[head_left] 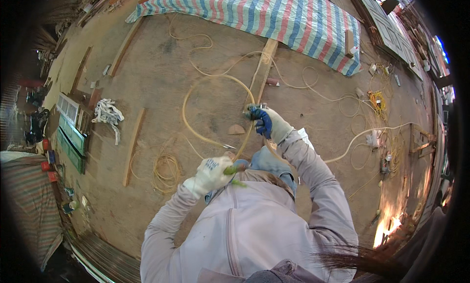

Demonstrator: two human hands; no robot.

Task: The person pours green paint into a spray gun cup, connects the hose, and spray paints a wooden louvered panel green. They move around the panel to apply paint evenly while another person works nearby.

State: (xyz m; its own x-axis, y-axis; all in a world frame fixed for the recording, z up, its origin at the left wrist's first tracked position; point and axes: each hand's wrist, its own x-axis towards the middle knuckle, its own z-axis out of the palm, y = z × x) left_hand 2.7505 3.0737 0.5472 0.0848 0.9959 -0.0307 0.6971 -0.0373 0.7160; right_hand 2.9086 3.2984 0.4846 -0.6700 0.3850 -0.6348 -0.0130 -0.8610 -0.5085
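A pale yellow hose (185, 111) makes a wide loop in front of me. My right hand (269, 122), in a white glove with a blue palm, is closed around it at the loop's right side, beside a small dark fitting. My left hand (213, 174) wears a white glove with green at the fingers. It is closed at the lower stretch of the hose, close to my waist; the exact grip is partly hidden. Near that hand, a small shiny metal piece (228, 146) shows at the end of the looped length.
A striped tarp (254, 13) covers something low at the far side. Wooden beams (134, 148) lie on the floor. Thin hose trails across it, with a coil (166, 172) at left. White cloth (107, 114) lies left; cords and a yellow cable bundle (377, 102) lie right.
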